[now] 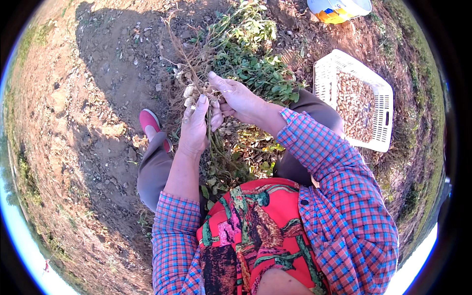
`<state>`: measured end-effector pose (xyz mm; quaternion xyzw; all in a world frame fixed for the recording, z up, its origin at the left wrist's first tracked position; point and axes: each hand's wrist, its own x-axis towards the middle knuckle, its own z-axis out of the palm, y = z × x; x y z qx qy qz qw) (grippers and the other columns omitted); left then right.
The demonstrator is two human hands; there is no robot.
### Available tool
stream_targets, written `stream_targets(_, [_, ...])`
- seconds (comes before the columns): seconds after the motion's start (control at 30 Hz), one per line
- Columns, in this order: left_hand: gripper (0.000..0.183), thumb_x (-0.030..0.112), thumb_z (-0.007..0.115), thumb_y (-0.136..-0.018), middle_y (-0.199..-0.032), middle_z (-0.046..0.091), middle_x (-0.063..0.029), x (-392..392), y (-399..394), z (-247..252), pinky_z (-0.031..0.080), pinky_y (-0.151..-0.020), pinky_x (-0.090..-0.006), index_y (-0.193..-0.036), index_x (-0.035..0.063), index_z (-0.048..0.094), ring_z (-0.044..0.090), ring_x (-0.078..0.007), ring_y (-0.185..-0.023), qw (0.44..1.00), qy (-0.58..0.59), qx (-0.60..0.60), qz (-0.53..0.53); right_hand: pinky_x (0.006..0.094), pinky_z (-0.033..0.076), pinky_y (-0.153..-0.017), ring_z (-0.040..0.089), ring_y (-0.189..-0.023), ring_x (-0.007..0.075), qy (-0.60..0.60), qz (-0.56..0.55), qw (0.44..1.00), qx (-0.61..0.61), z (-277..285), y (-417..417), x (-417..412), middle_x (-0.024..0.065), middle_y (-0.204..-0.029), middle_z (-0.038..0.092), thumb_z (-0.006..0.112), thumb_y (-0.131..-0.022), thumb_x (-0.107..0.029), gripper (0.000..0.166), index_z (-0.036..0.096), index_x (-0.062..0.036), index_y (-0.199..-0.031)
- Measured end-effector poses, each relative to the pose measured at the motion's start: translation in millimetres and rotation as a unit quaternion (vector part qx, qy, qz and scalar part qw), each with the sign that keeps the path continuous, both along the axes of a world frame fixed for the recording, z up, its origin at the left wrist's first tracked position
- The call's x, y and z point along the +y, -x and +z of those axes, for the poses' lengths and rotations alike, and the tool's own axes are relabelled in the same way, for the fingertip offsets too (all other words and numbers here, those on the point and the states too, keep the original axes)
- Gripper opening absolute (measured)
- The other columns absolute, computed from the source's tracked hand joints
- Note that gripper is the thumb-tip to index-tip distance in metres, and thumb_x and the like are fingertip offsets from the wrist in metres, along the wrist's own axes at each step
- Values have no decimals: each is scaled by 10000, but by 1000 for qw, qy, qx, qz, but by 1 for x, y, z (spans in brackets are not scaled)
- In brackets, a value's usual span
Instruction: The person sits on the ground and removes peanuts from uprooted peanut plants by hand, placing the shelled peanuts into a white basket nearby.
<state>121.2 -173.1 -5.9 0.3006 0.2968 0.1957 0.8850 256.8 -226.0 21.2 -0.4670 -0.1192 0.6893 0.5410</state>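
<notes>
My left hand point(194, 127) grips an uprooted peanut plant, its stems running down from the palm towards my lap. Pale peanut pods point(188, 91) hang among the thin brown roots point(190, 64) just above my left thumb. Against the same roots, from the right, is my right hand point(236, 97), thumb raised and the other fingers curled beside the pods. Whether a pod lies within those fingers cannot be made out. Leafy green peanut plants point(254, 70) lie on the soil beyond my hands.
A white plastic basket point(381, 121) holding many peanuts point(354, 107) stands on the ground at right, beside my knee. Farther off at top right is a white bucket point(341, 7) with yellow and blue marks. My pink shoe point(149, 120) rests on dry, cloddy soil at left.
</notes>
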Motion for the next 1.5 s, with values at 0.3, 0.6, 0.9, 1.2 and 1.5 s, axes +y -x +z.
stream_targets(0.3, [156,244,535,-946,-689,483,36,-3,15,22,290,-450,-206,-927,90,549,374,-37,-494,991,-116,26,-68,274,422,-741,518,-797,103,116,-72,828,-544,-42,-132,-17,19,-875,609,528,-901,-515,549,601,5,-1060])
stream_targets(0.6, [231,236,535,-938,-869,566,10,-6,15,23,410,-585,-204,-1092,64,548,510,-75,-695,985,-46,-8,-169,439,414,-932,561,-1075,365,317,125,491,-802,-25,-315,-215,225,-1126,597,574,-887,-372,500,515,15,-1198])
stream_targets(0.9, [421,330,322,-953,-745,552,-27,-19,-1,20,351,-503,-243,-1069,13,573,456,-87,-569,959,-100,63,-259,357,445,-943,544,-1104,202,-146,195,937,-251,2,-85,-46,80,-1225,563,418,-982,-414,498,477,-47,-1313])
stream_targets(1.2, [395,274,450,-958,-1072,581,-26,-8,9,6,414,-867,-262,-1229,-6,515,509,-102,-977,925,-169,104,-325,223,415,-669,489,-805,56,-170,330,904,-214,4,-46,-18,-40,-870,545,563,-929,-376,335,582,-55,-1025])
stream_targets(1.5, [373,312,504,-958,-1067,581,-29,-3,5,11,386,-929,-296,-1151,3,586,497,-116,-1021,893,-242,111,-362,238,445,-692,498,-776,48,-98,262,919,-277,2,-48,-23,-16,-825,555,562,-917,-218,203,545,-17,-943])
